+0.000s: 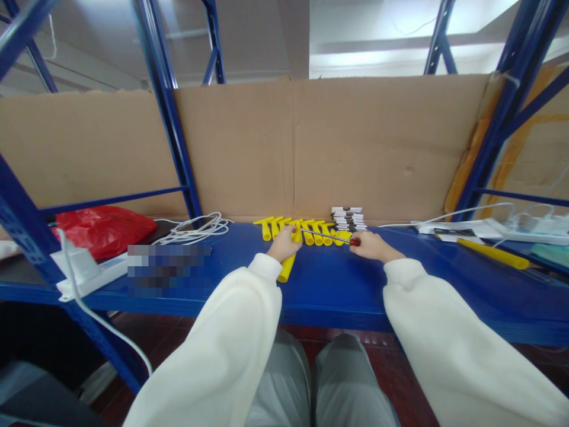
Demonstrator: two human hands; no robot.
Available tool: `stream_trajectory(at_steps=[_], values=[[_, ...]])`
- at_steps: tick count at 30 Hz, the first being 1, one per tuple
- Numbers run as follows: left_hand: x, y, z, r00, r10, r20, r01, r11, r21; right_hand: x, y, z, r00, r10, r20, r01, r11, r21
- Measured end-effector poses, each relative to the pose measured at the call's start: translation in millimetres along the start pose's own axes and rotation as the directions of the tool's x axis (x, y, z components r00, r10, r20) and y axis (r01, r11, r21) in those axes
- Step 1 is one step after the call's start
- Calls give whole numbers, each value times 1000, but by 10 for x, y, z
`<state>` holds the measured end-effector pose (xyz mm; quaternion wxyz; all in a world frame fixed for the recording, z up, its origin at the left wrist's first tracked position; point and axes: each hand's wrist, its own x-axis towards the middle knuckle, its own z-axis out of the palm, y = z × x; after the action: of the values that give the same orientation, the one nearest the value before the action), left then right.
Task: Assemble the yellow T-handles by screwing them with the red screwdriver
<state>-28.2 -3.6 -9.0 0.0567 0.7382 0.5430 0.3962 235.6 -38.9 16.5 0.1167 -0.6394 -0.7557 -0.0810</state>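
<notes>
My left hand [283, 242] is closed around the head of a yellow T-shaped tool [287, 268], whose round handle points down toward me. In my right hand [372, 247] is a screwdriver [329, 235] with a red handle and a long metal shaft. The shaft points left, and its tip is at the tool's head by my left fingers; whether it touches cannot be made out. Behind my hands, several more yellow T-shaped tools [317, 237] lie in a row. A stack of small white-and-black packets [348, 218] stands at the right end of that row.
The blue shelf [338, 284] is backed by cardboard [355, 142] between blue posts. Leftward are a red plastic bag [104, 228], coiled white cable [200, 228] and a power strip [100, 276]. A yellow handle [493, 254] and another white strip [471, 228] lie right.
</notes>
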Motion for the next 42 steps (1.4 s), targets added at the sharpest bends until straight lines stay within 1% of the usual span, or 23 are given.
stream_trajectory(at_steps=[4, 11, 15, 19, 26, 31, 37, 42], values=[[-12, 28, -13, 1000, -10, 2, 10, 1000, 5, 4, -11, -1, 1000, 11, -3, -11, 1000, -29], [-14, 22, -7, 1000, 6, -11, -6, 1000, -17, 59, 78, 82, 998, -28, -60, 31, 999, 39], [-12, 19, -12, 1000, -6, -20, 6, 1000, -6, 59, 66, 82, 998, -52, -36, 55, 993, 103], [-13, 26, -20, 1000, -12, -19, 12, 1000, -3, 53, 58, 75, 999, -16, -40, 19, 997, 79], [-6, 21, -22, 1000, -5, -23, 5, 1000, 15, 59, 70, 94, 998, -40, -57, 46, 991, 122], [-12, 25, -20, 1000, -15, -21, 15, 999, 29, 52, 58, 76, 999, 10, -52, -5, 994, 111], [-5, 7, 0, 999, 13, -38, -12, 1000, 12, 75, 101, 114, 996, -48, -76, 58, 988, 142], [-3, 2, 8, 999, 6, -33, -5, 999, 34, 61, 67, 95, 996, -47, -70, 59, 982, 177]])
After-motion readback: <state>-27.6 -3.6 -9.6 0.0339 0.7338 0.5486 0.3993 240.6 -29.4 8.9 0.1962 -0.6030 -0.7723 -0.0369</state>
